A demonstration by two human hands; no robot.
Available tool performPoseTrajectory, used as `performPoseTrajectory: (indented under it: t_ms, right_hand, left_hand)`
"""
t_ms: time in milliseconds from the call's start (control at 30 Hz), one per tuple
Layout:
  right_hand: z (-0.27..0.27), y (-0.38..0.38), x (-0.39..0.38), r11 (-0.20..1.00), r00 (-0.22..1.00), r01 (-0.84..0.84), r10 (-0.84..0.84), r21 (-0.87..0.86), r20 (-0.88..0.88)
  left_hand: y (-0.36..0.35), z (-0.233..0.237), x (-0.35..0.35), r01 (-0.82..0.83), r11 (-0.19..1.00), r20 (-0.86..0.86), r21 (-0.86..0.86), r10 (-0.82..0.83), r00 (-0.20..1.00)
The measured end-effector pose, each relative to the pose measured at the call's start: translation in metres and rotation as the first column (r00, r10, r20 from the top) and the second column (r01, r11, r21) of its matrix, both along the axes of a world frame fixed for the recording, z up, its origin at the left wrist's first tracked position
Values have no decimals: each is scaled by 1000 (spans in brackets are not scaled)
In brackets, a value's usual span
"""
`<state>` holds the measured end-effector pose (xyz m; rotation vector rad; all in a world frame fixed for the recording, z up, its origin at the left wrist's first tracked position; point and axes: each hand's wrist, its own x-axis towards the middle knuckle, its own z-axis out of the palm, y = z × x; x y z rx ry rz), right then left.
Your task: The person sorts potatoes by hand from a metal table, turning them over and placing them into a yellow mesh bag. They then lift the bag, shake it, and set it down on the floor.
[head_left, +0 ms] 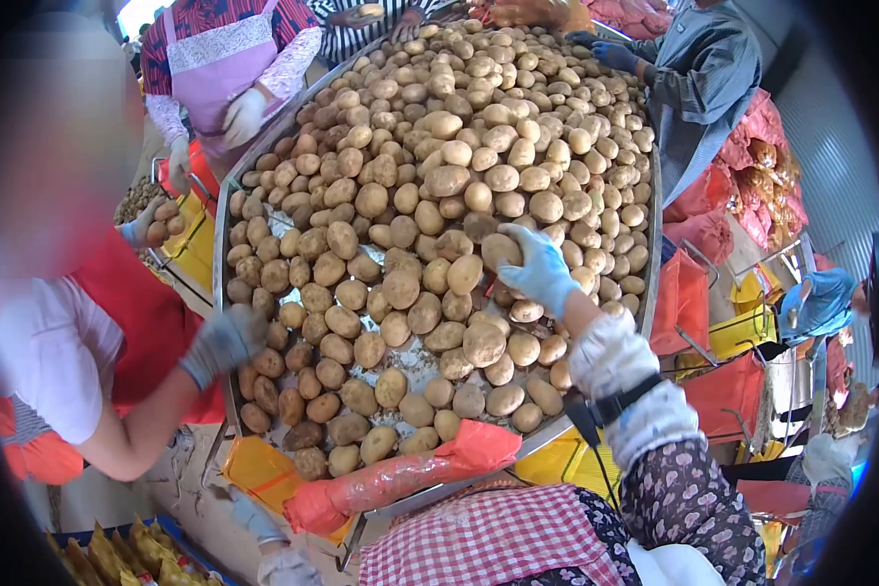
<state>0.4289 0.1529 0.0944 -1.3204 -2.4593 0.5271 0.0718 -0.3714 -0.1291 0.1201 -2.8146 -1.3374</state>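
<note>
A heap of potatoes [439, 176] covers a metal-rimmed sorting table [655, 244]. My right hand [539, 272], in a light blue glove, reaches over the near part of the heap. Its fingers are closed on a potato [499, 251], with other potatoes close around. Low at the left, my left hand [255, 518] is beside the table's near edge, also gloved in light blue. Its fingers look stretched out and nothing shows in them. A red, plastic-wrapped roll [400, 481] lies along the near rim, between my two arms.
At the left, a co-worker in a red apron [151, 303] has a gloved hand [227, 344] at the table edge. Other workers stand along the far sides. Red and yellow bags [679, 303] hang on frames at the right. A blue crate [132, 557] stands at bottom left.
</note>
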Motion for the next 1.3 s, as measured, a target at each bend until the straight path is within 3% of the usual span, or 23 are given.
performPoseTrajectory:
  t_ms: [67, 133, 200, 233, 300, 400, 467, 500, 567, 600, 667, 700, 800, 867, 933, 967, 1000, 1067, 1133, 1167, 1200, 1233, 1300]
  right_hand:
    - [-25, -8, 22, 789, 517, -407, -217, -461, -828]
    - [-19, -41, 31, 360, 147, -832, -589, -421, -795]
    - [-1, -64, 29, 139, 107, -918, -816, -373, -568]
    - [-4, -71, 31, 121, 94, -933, -827, -339, -554]
    - [-22, -79, 39, 169, 66, -929, -798, -328, -599]
    - [-24, -90, 50, 243, 82, -827, -840, -506, -537]
    - [-33, -91, 59, 158, 212, -869, -737, -468, -642]
    - [-22, -103, 57, 371, 378, -611, -639, -699, -670]
    - [-42, -123, 39, 460, 338, -416, -723, -785, -603]
    - [-35, -133, 33, 466, 284, -398, -756, -790, -589]
    - [-25, -135, 37, 378, 269, -515, -781, -769, -564]
    - [-20, -135, 41, 287, 265, -623, -798, -728, -541]
    - [-17, -133, 52, 240, 294, -631, -806, -738, -514]
    - [-48, -118, 74, -110, 249, -954, -807, -278, -536]
    - [-49, -122, 85, -71, 235, -942, -837, -327, -494]
    - [-45, -128, 85, 181, 204, -825, -788, -535, -581]
    - [-35, -129, 87, 254, 213, -747, -784, -614, -584]
    - [-15, -131, 92, 373, 258, -541, -780, -754, -571]
    - [-35, -129, 119, 296, -34, -762, -906, -576, -422]
    - [-48, -139, 138, 657, 176, -380, -640, -651, -748]
    - [-58, -155, 162, 924, 520, -9, -321, -381, -792]
    - [-61, -167, 189, 924, 625, 46, -324, -381, -711]
    - [-72, -179, 262, 655, 478, -150, -608, -741, -634]
  left_hand:
    - [45, 69, 20, 75, 993, -103, 89, -65, 993]
    - [84, 108, 39, 270, 941, -214, 203, -227, 950]
    - [164, 168, 108, 319, 891, -118, 322, -296, 948]
    - [189, 172, 133, 489, 787, -319, 376, -386, 866]
    - [219, 184, 158, 654, 650, -507, 386, -442, 740]
    - [255, 208, 179, 741, 362, -268, 565, -769, 580]
    - [287, 212, 202, 878, 116, -364, 465, -879, 309]
    - [306, 213, 220, 894, -37, -465, 446, -864, 196]
    - [343, 234, 232, 955, -293, -496, -49, -822, -278]
    - [347, 223, 243, 953, -300, -492, -49, -823, -284]
    - [361, 203, 265, 696, -148, -256, 702, -965, 52]
    - [362, 206, 273, 428, 162, 123, 889, -986, 117]
    - [363, 195, 275, 669, 60, -63, 741, -985, 158]
    - [380, 182, 260, 644, 70, 2, 762, -994, 106]
    - [395, 164, 250, 677, 79, -214, 731, -916, 339]
    - [408, 162, 240, 935, 102, -382, 341, -893, 237]
    - [407, 158, 241, 936, 90, -383, 340, -896, 225]
    - [395, 147, 239, 781, 100, -398, -616, -895, -200]
    - [378, 134, 227, 847, 12, -360, -532, -908, -213]
    - [367, 142, 222, 901, -42, -291, -431, -939, -183]
    - [357, 153, 217, 944, -83, -219, -320, -963, -159]
    - [351, 163, 210, 973, -93, -140, -213, -982, -124]
    - [345, 156, 194, 967, -56, -82, -248, -994, -78]
